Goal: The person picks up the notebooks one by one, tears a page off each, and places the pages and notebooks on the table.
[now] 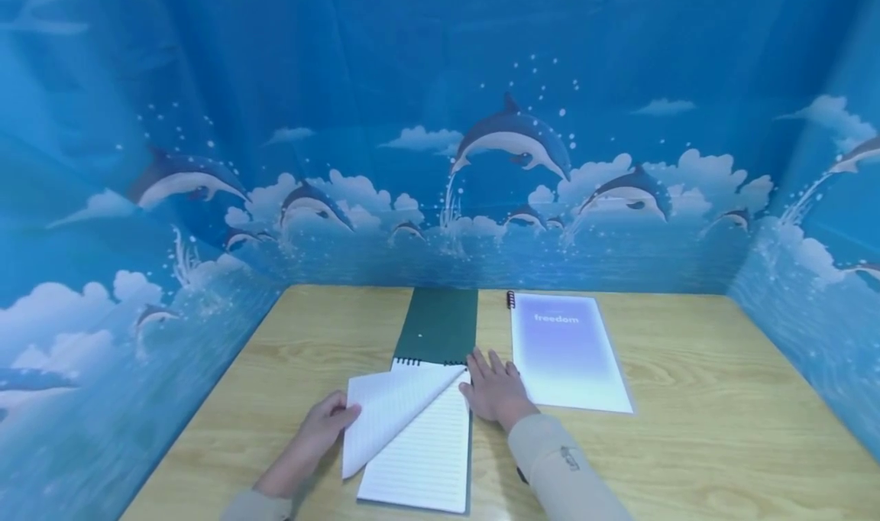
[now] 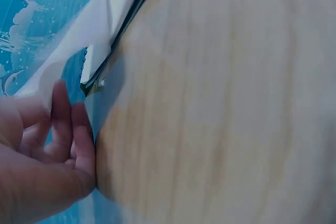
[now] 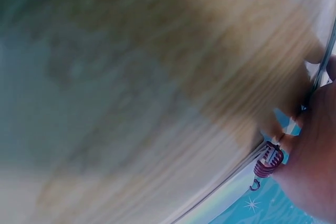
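Observation:
A top-bound spiral notebook [image 1: 429, 460] with lined pages lies on the table, its dark green cover [image 1: 440, 322] folded out flat beyond the rings. One lined page [image 1: 385, 410] is lifted at its left side and bent diagonally across the pad. My left hand [image 1: 326, 422] pinches that page's left edge between thumb and fingers; in the left wrist view the raised sheet [image 2: 89, 27] runs up from the hand [image 2: 47, 150]. With fingers extended, my right hand [image 1: 495, 387] rests at the notebook's upper right corner, close to the rings.
Right of the notebook lies a second spiral-bound book [image 1: 571, 353] with a purple-to-white cover reading "freedom", its corner near my right hand. Both are on a wood-grain table [image 1: 715, 399]. A blue dolphin-print curtain [image 1: 385, 162] stands along the table's back and sides.

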`<state>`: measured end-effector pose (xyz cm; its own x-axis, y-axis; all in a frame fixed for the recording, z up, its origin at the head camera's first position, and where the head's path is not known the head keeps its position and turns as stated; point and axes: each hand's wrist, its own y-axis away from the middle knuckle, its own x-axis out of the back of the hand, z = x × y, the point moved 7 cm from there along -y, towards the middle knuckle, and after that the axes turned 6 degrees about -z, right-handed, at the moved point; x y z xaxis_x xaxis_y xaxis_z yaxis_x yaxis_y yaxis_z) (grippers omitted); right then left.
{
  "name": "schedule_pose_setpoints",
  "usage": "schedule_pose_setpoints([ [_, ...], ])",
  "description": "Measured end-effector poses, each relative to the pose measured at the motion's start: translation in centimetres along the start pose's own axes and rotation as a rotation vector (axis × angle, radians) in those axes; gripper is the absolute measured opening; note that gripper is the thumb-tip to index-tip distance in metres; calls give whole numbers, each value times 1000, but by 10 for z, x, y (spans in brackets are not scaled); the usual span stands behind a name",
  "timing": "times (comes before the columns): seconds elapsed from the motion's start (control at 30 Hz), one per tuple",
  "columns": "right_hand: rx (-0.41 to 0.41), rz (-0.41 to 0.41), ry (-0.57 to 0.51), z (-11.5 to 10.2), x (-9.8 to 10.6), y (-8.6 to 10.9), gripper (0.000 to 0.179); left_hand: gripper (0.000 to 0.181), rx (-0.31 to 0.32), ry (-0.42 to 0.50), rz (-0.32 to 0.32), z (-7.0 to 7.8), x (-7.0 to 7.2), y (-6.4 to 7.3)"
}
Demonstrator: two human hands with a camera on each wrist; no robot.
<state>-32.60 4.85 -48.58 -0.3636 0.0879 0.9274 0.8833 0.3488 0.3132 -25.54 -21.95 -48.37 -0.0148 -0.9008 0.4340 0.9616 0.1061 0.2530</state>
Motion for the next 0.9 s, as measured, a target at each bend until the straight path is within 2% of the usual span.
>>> schedule_pose_setpoints([
  [0.13,2,0,18,0,1,1,61,18,8,61,11,-5,4,2],
  [0.5,9,-8,-7,0,-1,-1,60,20,43,93,-2,-9,5,0],
  [0.8,0,-6,2,-1,-1,-3,60,19,16,155,9,-8,8,3],
  [0.9,0,-7,-7,-2,-1,-1,60,19,21,150,2,-7,9,4],
])
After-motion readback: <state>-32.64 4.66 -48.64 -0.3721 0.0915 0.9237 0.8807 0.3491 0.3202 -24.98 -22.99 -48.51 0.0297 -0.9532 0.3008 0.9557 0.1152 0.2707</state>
